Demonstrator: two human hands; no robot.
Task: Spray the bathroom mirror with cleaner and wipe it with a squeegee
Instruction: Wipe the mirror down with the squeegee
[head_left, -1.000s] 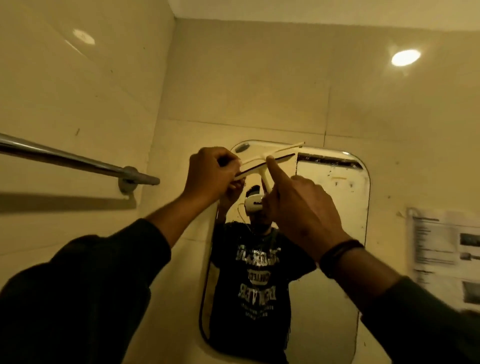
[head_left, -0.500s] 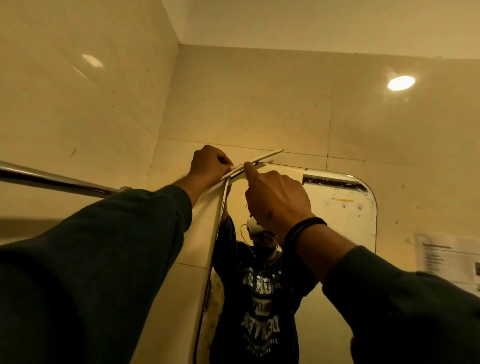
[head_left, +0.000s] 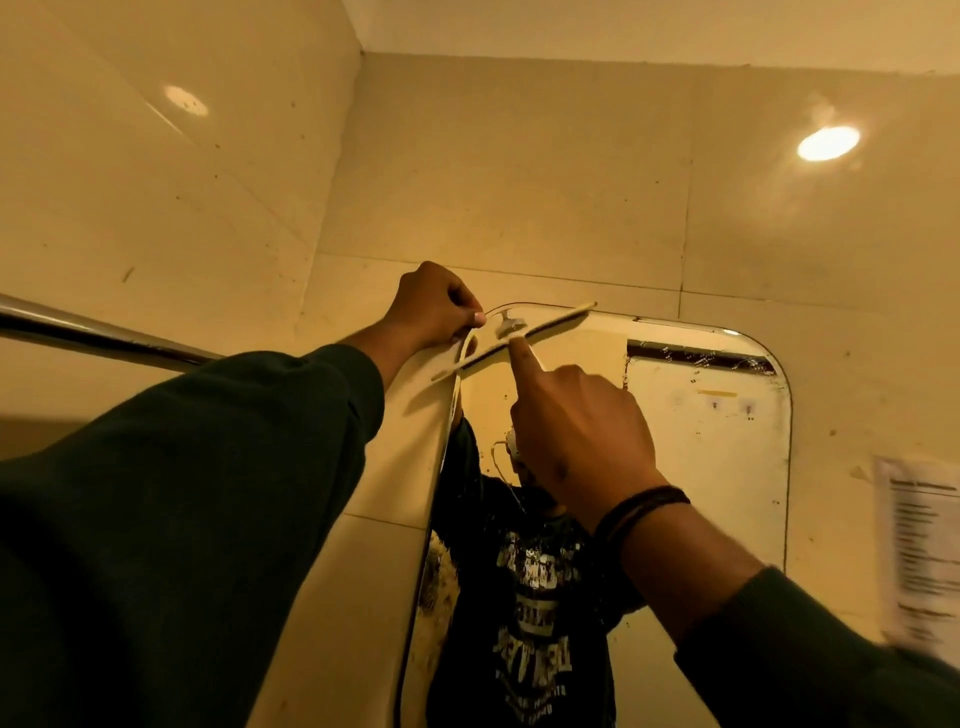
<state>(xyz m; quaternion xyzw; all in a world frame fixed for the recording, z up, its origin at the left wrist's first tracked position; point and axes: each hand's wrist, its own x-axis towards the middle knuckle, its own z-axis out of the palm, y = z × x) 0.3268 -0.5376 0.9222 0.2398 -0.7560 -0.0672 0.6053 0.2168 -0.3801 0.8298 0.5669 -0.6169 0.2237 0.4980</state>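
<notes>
Since half a second ago, both hands have kept the squeegee (head_left: 511, 338) at the top left corner of the mirror (head_left: 701, 467), while the view has tipped further upward and the towel rail (head_left: 98, 335) on the left wall shows more of its length. Pale and slim, the squeegee's blade runs on a slant, its long axis rising from lower left, just past the mirror's left edge over the tile, to upper right, where its tip reaches the mirror's top rim. At that corner the left hand (head_left: 434, 309) is curled closed, fingers pressed together, though what exactly they grip is hidden behind the knuckles. Below the blade, the right hand (head_left: 582, 441) has its forefinger stretched straight up so that the fingertip touches the blade near its middle, the other fingers folded in. A dark band (head_left: 641, 512) circles that wrist. The squeegee's handle cannot be made out with any certainty. Dark sleeves fill the lower corners and are cut off by the frame. The mirror's lower part is also cut off, and the printed notice (head_left: 917, 551) on the right wall is blurred and unreadable.
</notes>
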